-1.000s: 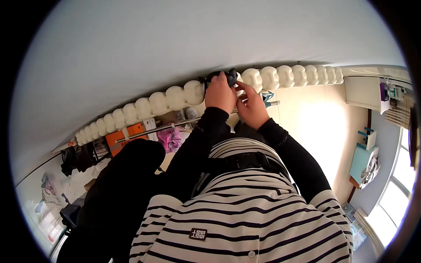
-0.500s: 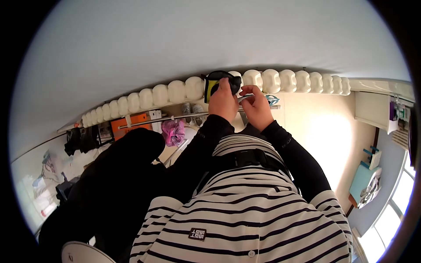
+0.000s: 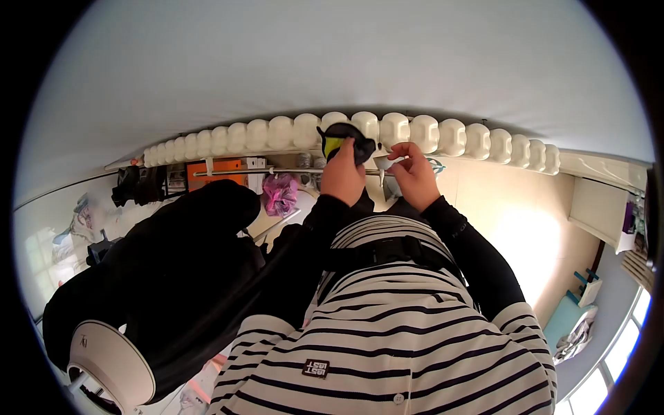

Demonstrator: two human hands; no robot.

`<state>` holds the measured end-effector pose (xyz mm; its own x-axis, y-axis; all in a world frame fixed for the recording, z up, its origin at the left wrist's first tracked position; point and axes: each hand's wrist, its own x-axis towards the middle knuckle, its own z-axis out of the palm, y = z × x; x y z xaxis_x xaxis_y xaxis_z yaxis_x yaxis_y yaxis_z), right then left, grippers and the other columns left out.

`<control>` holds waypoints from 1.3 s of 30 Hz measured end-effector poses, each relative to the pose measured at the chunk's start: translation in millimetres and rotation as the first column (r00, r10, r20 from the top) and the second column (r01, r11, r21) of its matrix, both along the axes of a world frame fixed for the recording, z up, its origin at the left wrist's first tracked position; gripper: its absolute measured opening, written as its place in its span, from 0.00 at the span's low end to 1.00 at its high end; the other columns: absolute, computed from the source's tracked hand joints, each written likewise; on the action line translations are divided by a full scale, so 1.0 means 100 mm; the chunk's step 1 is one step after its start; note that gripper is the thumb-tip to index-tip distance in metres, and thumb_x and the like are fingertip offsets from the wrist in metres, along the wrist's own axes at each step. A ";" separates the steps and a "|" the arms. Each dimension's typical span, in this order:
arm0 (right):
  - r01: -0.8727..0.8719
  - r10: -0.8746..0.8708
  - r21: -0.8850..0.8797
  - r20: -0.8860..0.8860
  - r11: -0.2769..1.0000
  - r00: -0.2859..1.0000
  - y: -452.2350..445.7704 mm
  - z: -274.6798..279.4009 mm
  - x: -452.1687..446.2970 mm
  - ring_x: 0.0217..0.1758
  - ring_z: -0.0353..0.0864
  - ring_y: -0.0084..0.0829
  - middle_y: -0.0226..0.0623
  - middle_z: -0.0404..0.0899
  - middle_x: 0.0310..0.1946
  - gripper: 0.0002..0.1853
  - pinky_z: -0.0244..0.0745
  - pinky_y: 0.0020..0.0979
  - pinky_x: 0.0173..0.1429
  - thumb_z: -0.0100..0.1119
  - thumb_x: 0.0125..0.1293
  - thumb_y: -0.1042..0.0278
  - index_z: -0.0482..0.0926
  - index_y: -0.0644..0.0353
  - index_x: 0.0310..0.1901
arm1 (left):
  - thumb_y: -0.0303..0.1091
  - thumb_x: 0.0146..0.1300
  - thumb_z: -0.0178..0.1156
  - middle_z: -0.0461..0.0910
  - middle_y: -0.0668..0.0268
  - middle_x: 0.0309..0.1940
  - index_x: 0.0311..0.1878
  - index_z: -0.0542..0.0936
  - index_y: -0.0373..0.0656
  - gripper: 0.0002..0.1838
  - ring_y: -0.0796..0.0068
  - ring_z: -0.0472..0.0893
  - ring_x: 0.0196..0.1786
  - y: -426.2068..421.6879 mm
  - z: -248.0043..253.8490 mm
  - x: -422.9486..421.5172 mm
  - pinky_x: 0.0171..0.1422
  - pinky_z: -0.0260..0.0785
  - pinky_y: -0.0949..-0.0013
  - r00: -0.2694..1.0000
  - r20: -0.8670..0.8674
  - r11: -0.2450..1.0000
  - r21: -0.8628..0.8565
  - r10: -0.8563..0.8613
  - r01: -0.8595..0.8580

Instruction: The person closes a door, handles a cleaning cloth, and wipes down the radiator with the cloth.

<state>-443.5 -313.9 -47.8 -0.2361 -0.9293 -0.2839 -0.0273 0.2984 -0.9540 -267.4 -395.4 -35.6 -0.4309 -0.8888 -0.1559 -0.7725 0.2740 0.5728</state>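
black and yellow-green, a small item [image 3: 361, 146] sits in the outstretched left hand [image 3: 344, 173], fingers closed on it, over a cream knobbed row [image 3: 395, 130]; the right hand [image 3: 416, 181] curls nearby, half-closed, whether gripping anything i can't tell.

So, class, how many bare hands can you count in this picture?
2: the left hand, holding the black-and-yellow item, and the right hand, just to the right of it. Others may be hidden.
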 end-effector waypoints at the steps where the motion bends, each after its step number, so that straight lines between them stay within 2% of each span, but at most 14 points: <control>1: 0.001 -0.001 -0.003 0.021 1.000 1.000 0.02 -0.02 -0.03 0.44 0.84 0.27 0.39 0.81 0.48 0.18 0.81 0.29 0.52 0.54 0.65 0.79 0.71 0.66 0.58 | 0.30 0.60 0.62 0.82 0.43 0.50 0.65 0.72 0.36 0.28 0.41 0.81 0.54 0.05 0.01 0.09 0.58 0.74 0.48 1.000 -0.009 0.998 0.061 0.017 -0.017; 5: -0.002 0.000 0.031 0.054 1.000 0.999 0.10 0.02 -0.14 0.43 0.84 0.25 0.36 0.82 0.45 0.16 0.79 0.27 0.48 0.54 0.66 0.78 0.72 0.65 0.56 | 0.30 0.59 0.60 0.83 0.42 0.49 0.63 0.75 0.38 0.26 0.40 0.82 0.52 0.17 0.00 0.38 0.58 0.75 0.48 0.979 -0.025 0.974 0.109 0.202 -0.198; 9: 0.019 -0.019 0.000 0.072 1.000 0.997 0.17 -0.08 -0.23 0.36 0.82 0.24 0.34 0.84 0.41 0.15 0.77 0.28 0.43 0.58 0.64 0.76 0.75 0.65 0.53 | 0.29 0.59 0.61 0.84 0.46 0.44 0.64 0.72 0.36 0.27 0.44 0.84 0.50 0.12 0.28 0.18 0.59 0.75 0.53 0.847 -0.331 0.889 -0.048 0.417 -0.456; 10: 0.018 -0.018 0.003 0.081 1.000 0.997 0.18 -0.10 -0.24 0.36 0.82 0.24 0.35 0.84 0.41 0.15 0.77 0.27 0.43 0.58 0.64 0.76 0.75 0.65 0.53 | 0.28 0.60 0.60 0.82 0.45 0.47 0.65 0.72 0.35 0.27 0.46 0.83 0.53 0.09 0.24 0.07 0.62 0.74 0.56 0.815 -0.445 0.882 -0.107 0.371 -0.459; 13: 0.002 -0.002 0.005 0.087 1.000 0.996 0.19 -0.10 -0.25 0.36 0.82 0.24 0.35 0.84 0.41 0.15 0.77 0.28 0.43 0.58 0.64 0.76 0.76 0.65 0.52 | 0.26 0.58 0.63 0.75 0.49 0.63 0.62 0.73 0.39 0.27 0.44 0.76 0.57 -0.11 0.18 -0.27 0.65 0.70 0.52 0.967 -0.187 0.975 -0.110 0.171 -0.193; 15: -0.029 0.029 -0.007 0.062 1.000 0.998 0.18 -0.07 -0.27 0.37 0.82 0.24 0.35 0.85 0.41 0.14 0.77 0.28 0.43 0.58 0.64 0.76 0.76 0.66 0.51 | 0.29 0.56 0.66 0.77 0.54 0.61 0.63 0.75 0.42 0.28 0.44 0.74 0.59 -0.07 -0.09 -0.44 0.65 0.69 0.49 0.996 0.001 0.910 -0.405 0.094 -0.085; 16: -0.028 0.029 -0.007 0.065 1.000 0.997 0.19 -0.07 -0.27 0.37 0.82 0.24 0.35 0.85 0.40 0.14 0.77 0.28 0.43 0.58 0.64 0.76 0.76 0.66 0.51 | 0.26 0.54 0.65 0.73 0.56 0.67 0.63 0.75 0.42 0.29 0.44 0.71 0.62 -0.02 -0.16 -0.49 0.68 0.66 0.50 0.991 -0.019 0.926 -0.353 0.132 -0.130; 20: -0.011 0.011 0.001 0.080 1.000 0.997 0.23 -0.08 -0.30 0.37 0.83 0.25 0.36 0.85 0.40 0.13 0.78 0.29 0.43 0.58 0.64 0.75 0.77 0.66 0.50 | 0.24 0.53 0.65 0.73 0.57 0.68 0.65 0.72 0.42 0.32 0.47 0.72 0.60 0.23 -0.15 -0.46 0.66 0.68 0.52 1.000 0.014 0.952 -0.307 0.014 -0.009; 23: -0.039 0.039 0.004 0.053 0.999 0.998 0.23 -0.09 -0.30 0.40 0.84 0.26 0.36 0.84 0.40 0.12 0.78 0.28 0.47 0.56 0.65 0.76 0.76 0.67 0.49 | 0.24 0.54 0.66 0.75 0.58 0.65 0.66 0.71 0.39 0.33 0.49 0.73 0.59 -0.02 -0.25 -0.57 0.65 0.68 0.53 0.999 0.006 0.930 -0.367 -0.035 0.035; 27: -0.053 0.050 0.031 0.092 0.998 0.995 0.26 -0.07 -0.31 0.42 0.84 0.27 0.37 0.84 0.40 0.11 0.79 0.27 0.50 0.55 0.66 0.77 0.76 0.67 0.49 | 0.24 0.57 0.64 0.79 0.48 0.55 0.66 0.71 0.37 0.31 0.44 0.75 0.57 -0.20 -0.06 -0.96 0.64 0.69 0.49 0.992 -0.086 0.973 -0.205 0.093 -0.109; 30: -0.023 0.022 0.010 0.095 1.000 0.995 0.28 -0.10 -0.33 0.40 0.84 0.28 0.38 0.85 0.39 0.12 0.79 0.29 0.47 0.56 0.65 0.76 0.77 0.68 0.50 | 0.24 0.57 0.64 0.78 0.47 0.54 0.67 0.70 0.37 0.32 0.44 0.75 0.57 0.02 -0.21 -0.89 0.63 0.69 0.49 0.995 -0.103 0.951 -0.309 -0.010 -0.022; 33: 0.014 -0.015 0.004 0.130 1.000 0.991 0.30 -0.11 -0.37 0.39 0.85 0.29 0.40 0.85 0.39 0.12 0.79 0.30 0.47 0.56 0.65 0.76 0.77 0.68 0.50 | 0.24 0.57 0.63 0.76 0.47 0.62 0.68 0.67 0.32 0.33 0.44 0.74 0.58 0.27 -0.14 -0.74 0.64 0.68 0.51 0.978 -0.207 0.977 -0.210 -0.018 -0.026; 34: 0.022 -0.023 0.007 0.138 1.000 0.990 0.31 -0.11 -0.39 0.40 0.85 0.29 0.40 0.85 0.39 0.12 0.79 0.30 0.47 0.56 0.65 0.76 0.77 0.68 0.50 | 0.23 0.57 0.63 0.78 0.46 0.58 0.66 0.67 0.31 0.32 0.43 0.75 0.57 0.24 -0.20 -0.74 0.62 0.70 0.50 0.985 -0.163 0.956 -0.293 -0.060 0.010; 39: -0.015 0.012 0.037 0.101 0.999 0.995 0.38 -0.06 -0.47 0.42 0.84 0.25 0.36 0.83 0.40 0.10 0.78 0.27 0.49 0.55 0.66 0.78 0.76 0.68 0.48 | 0.26 0.57 0.64 0.80 0.43 0.47 0.63 0.70 0.30 0.29 0.42 0.76 0.55 -0.19 -0.13 -1.07 0.60 0.70 0.48 0.996 0.033 0.988 -0.139 0.079 -0.073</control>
<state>-490.7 -275.5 -54.2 -0.1920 -0.9206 -0.3401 0.0642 0.3340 -0.9404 -374.6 -414.1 -48.8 -0.3572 -0.9329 -0.0452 -0.8150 0.2877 0.5030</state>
